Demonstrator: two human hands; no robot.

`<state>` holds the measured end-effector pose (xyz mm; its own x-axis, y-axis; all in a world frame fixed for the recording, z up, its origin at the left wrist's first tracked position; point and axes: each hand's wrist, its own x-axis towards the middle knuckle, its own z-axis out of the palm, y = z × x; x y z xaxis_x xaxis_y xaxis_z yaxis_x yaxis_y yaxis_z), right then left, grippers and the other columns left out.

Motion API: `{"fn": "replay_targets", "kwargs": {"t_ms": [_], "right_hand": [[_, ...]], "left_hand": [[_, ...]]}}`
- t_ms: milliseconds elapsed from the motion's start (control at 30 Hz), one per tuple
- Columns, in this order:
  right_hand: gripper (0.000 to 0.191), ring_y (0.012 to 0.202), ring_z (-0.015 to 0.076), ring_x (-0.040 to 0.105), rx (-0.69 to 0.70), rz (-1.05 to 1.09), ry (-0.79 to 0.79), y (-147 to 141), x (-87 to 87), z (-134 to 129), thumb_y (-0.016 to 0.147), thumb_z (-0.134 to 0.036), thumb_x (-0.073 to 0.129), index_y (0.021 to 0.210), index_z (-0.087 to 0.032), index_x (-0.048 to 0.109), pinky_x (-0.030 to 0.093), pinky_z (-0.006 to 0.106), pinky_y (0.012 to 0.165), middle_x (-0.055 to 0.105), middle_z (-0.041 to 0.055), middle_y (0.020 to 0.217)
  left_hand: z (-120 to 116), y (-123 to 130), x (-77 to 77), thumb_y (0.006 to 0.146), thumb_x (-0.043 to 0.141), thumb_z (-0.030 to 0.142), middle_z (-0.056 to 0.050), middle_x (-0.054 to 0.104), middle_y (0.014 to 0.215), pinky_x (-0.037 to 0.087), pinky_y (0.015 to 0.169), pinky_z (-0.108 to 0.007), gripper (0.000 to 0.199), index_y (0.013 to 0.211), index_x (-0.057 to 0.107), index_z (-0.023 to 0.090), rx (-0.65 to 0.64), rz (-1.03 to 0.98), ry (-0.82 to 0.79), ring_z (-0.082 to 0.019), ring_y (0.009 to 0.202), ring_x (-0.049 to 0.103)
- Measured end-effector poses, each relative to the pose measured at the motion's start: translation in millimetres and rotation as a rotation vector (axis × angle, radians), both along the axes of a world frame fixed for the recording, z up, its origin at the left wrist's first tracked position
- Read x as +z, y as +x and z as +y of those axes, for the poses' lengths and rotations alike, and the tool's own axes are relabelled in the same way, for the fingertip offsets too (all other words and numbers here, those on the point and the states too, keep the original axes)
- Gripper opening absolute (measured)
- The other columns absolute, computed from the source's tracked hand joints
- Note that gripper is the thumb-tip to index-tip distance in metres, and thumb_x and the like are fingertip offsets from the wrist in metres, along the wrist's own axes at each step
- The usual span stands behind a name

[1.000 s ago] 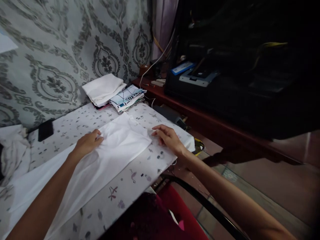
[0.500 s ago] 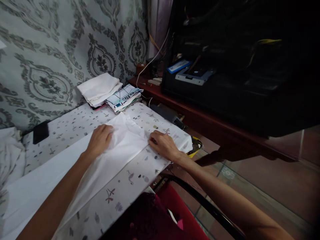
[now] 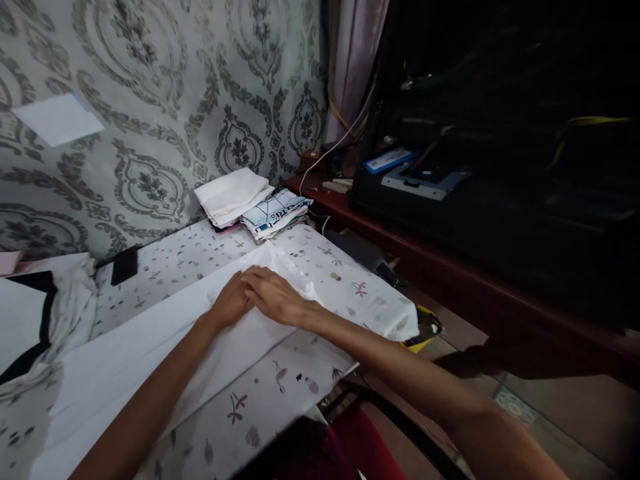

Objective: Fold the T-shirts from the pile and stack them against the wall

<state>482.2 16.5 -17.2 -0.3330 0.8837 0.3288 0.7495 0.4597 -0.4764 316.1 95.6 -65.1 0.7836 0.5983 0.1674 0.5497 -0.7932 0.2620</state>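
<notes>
A long piece of white cloth (image 3: 125,353) lies across the table, narrowing and wrinkled at its far right end. My left hand (image 3: 233,301) rests on that end, its fingers mostly hidden under my right hand. From the right, my right hand (image 3: 277,297) reaches over with bent fingers close together, meeting my left hand on the cloth. Some of the fabric bunches up beside the right wrist. What lies beneath the fingertips is covered.
Behind the cloth are a stack of folded white cloth (image 3: 233,193) and a folded printed shirt (image 3: 275,212). A dark phone (image 3: 125,265) lies near the wall. At left sits a black-edged white garment (image 3: 25,327). A dark red wooden stand (image 3: 425,260) borders the table at right.
My right hand has moved left from the cloth's right edge to meet my left hand, and the edge looks folded inward. The camera view has turned left.
</notes>
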Motion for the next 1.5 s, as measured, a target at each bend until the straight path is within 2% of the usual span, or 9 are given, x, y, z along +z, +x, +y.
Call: {"fn": "replay_targets", "kwargs": {"t_ms": [100, 200, 467, 600, 733, 867, 1200, 1367, 1500], "right_hand": [[0.029, 0.114, 0.0243, 0.059, -0.001, 0.046, -0.114, -22.7, -8.6, 43.1, 0.103, -0.028, 0.045, 0.117, -0.012, 0.063, 0.044, 0.037, 0.100, 0.066, 0.0150, 0.122], [0.034, 0.111, 0.0225, 0.061, -0.014, 0.093, -0.180, -25.0, -22.7, 69.9, 0.106, -0.032, 0.038, 0.116, -0.012, 0.064, 0.044, 0.036, 0.100, 0.067, 0.0145, 0.120], [0.041, 0.124, 0.0215, 0.058, 0.014, 0.118, -0.086, -17.2, -52.9, 82.3, 0.106, -0.034, 0.032, 0.124, -0.015, 0.063, 0.042, 0.039, 0.109, 0.067, 0.0122, 0.129], [0.045, 0.137, 0.0238, 0.050, 0.002, 0.050, -0.069, -19.5, -60.4, 84.3, 0.105, -0.036, 0.034, 0.131, -0.013, 0.063, 0.037, 0.042, 0.117, 0.060, 0.0147, 0.142], [0.044, 0.139, 0.0245, 0.048, 0.001, -0.023, -0.042, -20.5, -63.6, 85.5, 0.103, -0.035, 0.037, 0.132, -0.013, 0.062, 0.037, 0.043, 0.117, 0.057, 0.0145, 0.144], [0.043, 0.139, 0.0257, 0.048, 0.010, -0.093, -0.027, -22.0, -64.3, 86.1, 0.101, -0.032, 0.040, 0.132, -0.011, 0.062, 0.038, 0.044, 0.117, 0.057, 0.0160, 0.145], [0.043, 0.139, 0.0271, 0.048, 0.030, -0.132, -0.001, -24.1, -63.6, 85.7, 0.101, -0.032, 0.041, 0.132, -0.011, 0.061, 0.037, 0.046, 0.118, 0.057, 0.0166, 0.145], [0.041, 0.140, 0.0259, 0.047, 0.045, -0.125, -0.001, -22.9, -65.0, 86.9, 0.100, -0.031, 0.043, 0.131, -0.012, 0.062, 0.036, 0.046, 0.118, 0.058, 0.0150, 0.144], [0.041, 0.140, 0.0265, 0.047, 0.059, -0.117, 0.001, -21.6, -66.2, 87.9, 0.100, -0.032, 0.042, 0.130, -0.014, 0.062, 0.037, 0.047, 0.118, 0.059, 0.0140, 0.143]], "left_hand": [[0.8, -1.6, 6.7, 0.098, 0.044, 0.033, -0.017, 0.060, 0.139, 0.046, 0.109, -0.047, 0.042, 0.133, 0.056, 0.013, -0.073, 0.014, -0.007, -0.030, 0.131, 0.054], [-0.9, -4.0, 12.9, 0.102, 0.038, 0.038, -0.018, 0.062, 0.136, 0.043, 0.112, -0.049, 0.043, 0.129, 0.059, 0.013, -0.096, 0.078, -0.001, -0.031, 0.131, 0.054], [-5.3, -51.5, 7.8, 0.103, 0.025, 0.055, -0.013, 0.026, 0.165, 0.018, 0.125, -0.051, 0.065, 0.156, 0.029, 0.018, 0.118, 0.225, -0.050, -0.024, 0.153, 0.022], [-6.0, -89.6, 5.3, 0.102, 0.022, 0.057, -0.008, 0.023, 0.166, 0.015, 0.124, -0.053, 0.064, 0.158, 0.026, 0.025, 0.233, 0.232, -0.060, -0.024, 0.154, 0.018], [-7.1, -125.2, 5.3, 0.101, 0.027, 0.054, -0.009, 0.034, 0.163, 0.018, 0.123, -0.053, 0.060, 0.152, 0.038, 0.024, 0.359, 0.091, -0.135, -0.026, 0.151, 0.028], [-11.6, -145.8, 11.8, 0.099, 0.035, 0.046, -0.011, 0.063, 0.136, 0.041, 0.111, -0.045, 0.046, 0.129, 0.058, 0.021, 0.462, -0.211, -0.223, -0.025, 0.125, 0.057], [-11.6, -109.4, 24.7, 0.082, 0.057, 0.033, -0.004, 0.064, 0.088, 0.046, 0.084, -0.037, 0.014, 0.080, 0.063, 0.021, 0.450, -0.291, -0.227, -0.022, 0.088, 0.056], [-9.4, -108.6, 30.9, 0.078, 0.059, 0.038, 0.001, 0.061, 0.076, 0.043, 0.066, -0.028, 0.018, 0.078, 0.057, 0.019, 0.422, -0.505, -0.521, -0.014, 0.068, 0.052], [-11.9, -115.6, 31.5, 0.080, 0.056, 0.034, 0.003, 0.058, 0.071, 0.040, 0.064, -0.026, 0.014, 0.078, 0.054, 0.020, 0.437, -0.409, -0.450, -0.013, 0.065, 0.050]]}}
